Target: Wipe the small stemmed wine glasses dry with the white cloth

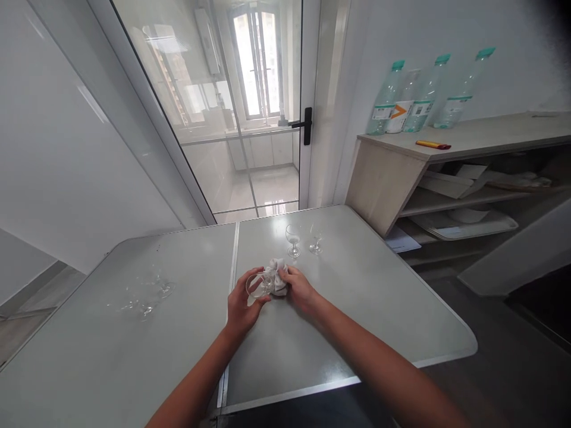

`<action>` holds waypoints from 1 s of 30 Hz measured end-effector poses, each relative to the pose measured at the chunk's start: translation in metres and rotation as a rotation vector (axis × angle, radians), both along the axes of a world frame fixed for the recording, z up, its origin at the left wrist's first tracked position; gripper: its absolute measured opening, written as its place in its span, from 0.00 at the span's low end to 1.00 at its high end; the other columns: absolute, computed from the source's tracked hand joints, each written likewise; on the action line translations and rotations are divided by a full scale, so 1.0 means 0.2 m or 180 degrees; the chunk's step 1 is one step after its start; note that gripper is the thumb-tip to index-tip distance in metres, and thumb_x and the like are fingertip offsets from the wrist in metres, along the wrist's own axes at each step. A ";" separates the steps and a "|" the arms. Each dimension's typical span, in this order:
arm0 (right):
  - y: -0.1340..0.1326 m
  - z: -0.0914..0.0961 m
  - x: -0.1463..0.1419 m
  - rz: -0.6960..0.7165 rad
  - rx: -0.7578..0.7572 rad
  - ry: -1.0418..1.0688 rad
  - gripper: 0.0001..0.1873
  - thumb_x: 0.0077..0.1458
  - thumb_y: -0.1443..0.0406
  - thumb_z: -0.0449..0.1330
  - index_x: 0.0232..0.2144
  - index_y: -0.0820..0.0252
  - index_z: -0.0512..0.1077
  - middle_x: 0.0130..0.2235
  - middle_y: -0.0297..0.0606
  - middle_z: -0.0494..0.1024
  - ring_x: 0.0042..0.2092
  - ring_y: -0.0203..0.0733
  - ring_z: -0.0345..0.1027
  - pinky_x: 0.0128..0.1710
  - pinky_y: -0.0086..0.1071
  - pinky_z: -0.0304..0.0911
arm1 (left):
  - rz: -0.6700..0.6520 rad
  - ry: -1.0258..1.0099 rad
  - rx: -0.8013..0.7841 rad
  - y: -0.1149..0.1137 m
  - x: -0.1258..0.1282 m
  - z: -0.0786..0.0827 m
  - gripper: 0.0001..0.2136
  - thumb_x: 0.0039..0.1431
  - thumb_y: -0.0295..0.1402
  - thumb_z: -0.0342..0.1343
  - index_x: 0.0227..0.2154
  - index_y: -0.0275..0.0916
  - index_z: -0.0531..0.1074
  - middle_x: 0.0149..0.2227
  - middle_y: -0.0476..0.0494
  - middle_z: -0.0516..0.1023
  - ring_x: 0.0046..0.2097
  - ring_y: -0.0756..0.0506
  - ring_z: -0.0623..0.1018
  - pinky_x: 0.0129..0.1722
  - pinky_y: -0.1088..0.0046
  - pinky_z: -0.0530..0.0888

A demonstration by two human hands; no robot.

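My left hand (243, 302) is closed around the bowl of a clear stemmed glass (256, 286), which is tipped on its side with its foot toward the right. A bunched white cloth (278, 277) is gripped in my right hand (300, 286) and pressed against the foot end of that glass, hiding part of it. Just beyond my hands, a stemmed glass (293, 239) stands upright on the table. Beside it on the right is another upright glass (316, 241).
Several clear glasses (147, 306) are on the left part of the grey table (187, 351). A glass door (267, 148) with a black handle (307, 125) is beyond the table. At the right, a shelf unit (388, 172) bears several plastic bottles (419, 110) and a yellow-red packet (432, 144).
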State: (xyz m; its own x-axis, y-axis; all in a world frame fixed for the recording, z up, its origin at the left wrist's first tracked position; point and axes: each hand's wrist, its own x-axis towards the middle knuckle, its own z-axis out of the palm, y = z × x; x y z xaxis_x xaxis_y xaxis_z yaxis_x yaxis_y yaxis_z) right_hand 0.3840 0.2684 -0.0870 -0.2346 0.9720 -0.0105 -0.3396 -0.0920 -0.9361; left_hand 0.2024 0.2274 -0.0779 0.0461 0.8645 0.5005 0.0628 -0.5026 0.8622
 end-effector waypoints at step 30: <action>-0.15 0.12 0.04 0.1105 0.3102 -0.3865 0.27 0.49 0.69 0.60 0.53 0.48 0.74 0.60 0.35 0.74 0.38 0.43 0.74 0.33 0.32 0.57 | 0.1101 0.0395 -0.0338 0.08 -0.01 0.03 0.25 0.56 0.40 0.68 0.55 0.46 0.70 0.54 0.40 0.75 0.52 0.41 0.76 0.45 0.63 0.80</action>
